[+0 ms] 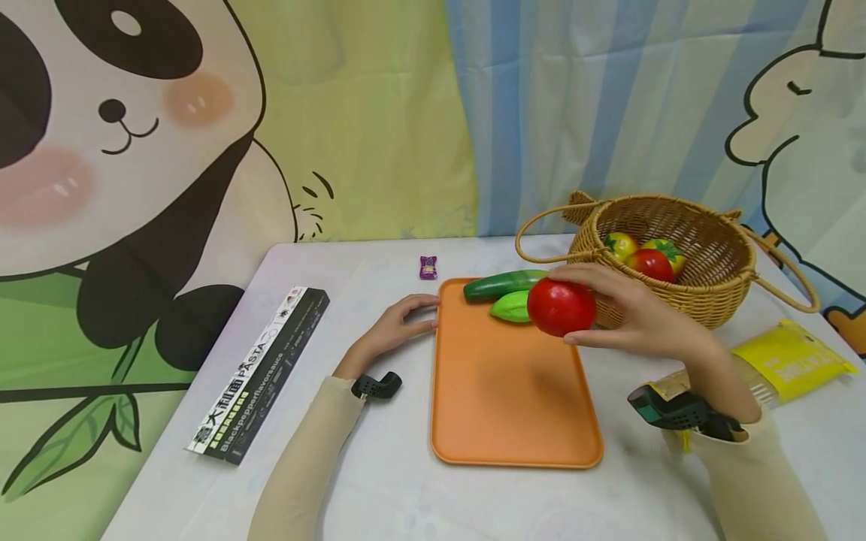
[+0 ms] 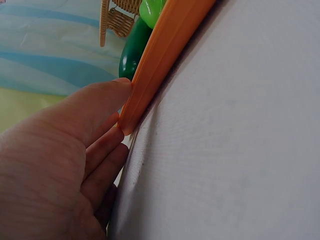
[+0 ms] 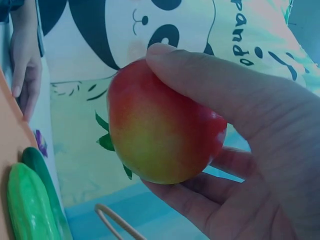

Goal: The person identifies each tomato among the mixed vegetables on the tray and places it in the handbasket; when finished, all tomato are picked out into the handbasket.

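Note:
My right hand [image 1: 625,312] grips a red toy tomato [image 1: 560,306] above the upper right of an orange tray [image 1: 507,398]. In the right wrist view the tomato's yellowish patch and green leaves show, with my thumb on one side and fingers on the other. My left hand [image 1: 399,327] touches the tray's left edge, its thumb and fingertips against the rim [image 2: 145,82]. At the tray's far end lie a dark green toy cucumber [image 1: 497,286] and a ridged light-green toy vegetable [image 1: 512,307], partly hidden behind the tomato.
A wicker basket [image 1: 717,304] with several toy fruits or vegetables stands at the back right. Beside it lies a yellow packet [image 1: 791,361], partly behind my right wrist. A black-and-white pasta box [image 1: 264,376] lies left, and a small purple wrapped candy [image 1: 428,267] beyond the tray.

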Action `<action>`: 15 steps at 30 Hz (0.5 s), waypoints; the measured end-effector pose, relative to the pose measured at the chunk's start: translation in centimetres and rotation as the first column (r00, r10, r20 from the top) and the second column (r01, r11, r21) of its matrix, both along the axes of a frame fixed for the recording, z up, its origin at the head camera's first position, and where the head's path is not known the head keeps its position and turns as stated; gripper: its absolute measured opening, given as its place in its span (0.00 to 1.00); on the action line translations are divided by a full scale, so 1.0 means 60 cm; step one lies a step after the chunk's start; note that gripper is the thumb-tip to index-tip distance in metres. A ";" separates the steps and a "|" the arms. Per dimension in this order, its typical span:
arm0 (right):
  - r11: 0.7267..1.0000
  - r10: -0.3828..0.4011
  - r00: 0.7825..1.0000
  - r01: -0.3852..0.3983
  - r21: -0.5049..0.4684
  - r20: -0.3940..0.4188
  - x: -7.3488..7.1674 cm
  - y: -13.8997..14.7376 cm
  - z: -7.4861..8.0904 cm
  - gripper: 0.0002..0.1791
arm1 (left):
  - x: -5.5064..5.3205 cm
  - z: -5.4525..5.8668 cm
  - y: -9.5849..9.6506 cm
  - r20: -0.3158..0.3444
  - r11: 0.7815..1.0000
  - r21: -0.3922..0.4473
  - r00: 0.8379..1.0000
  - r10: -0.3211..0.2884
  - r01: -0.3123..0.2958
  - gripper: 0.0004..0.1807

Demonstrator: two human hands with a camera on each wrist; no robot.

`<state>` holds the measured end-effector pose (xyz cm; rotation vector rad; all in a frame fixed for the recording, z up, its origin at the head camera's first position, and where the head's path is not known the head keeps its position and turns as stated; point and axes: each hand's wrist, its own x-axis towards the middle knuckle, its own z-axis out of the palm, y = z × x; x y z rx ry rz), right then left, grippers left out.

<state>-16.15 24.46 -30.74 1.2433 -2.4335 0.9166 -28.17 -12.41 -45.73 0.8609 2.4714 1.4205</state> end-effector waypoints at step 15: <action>0.973 -0.114 0.993 0.118 -0.196 0.035 -0.013 0.038 0.003 0.50 | 0.006 0.008 0.002 0.010 1.000 0.007 1.000 -0.011 0.011 0.25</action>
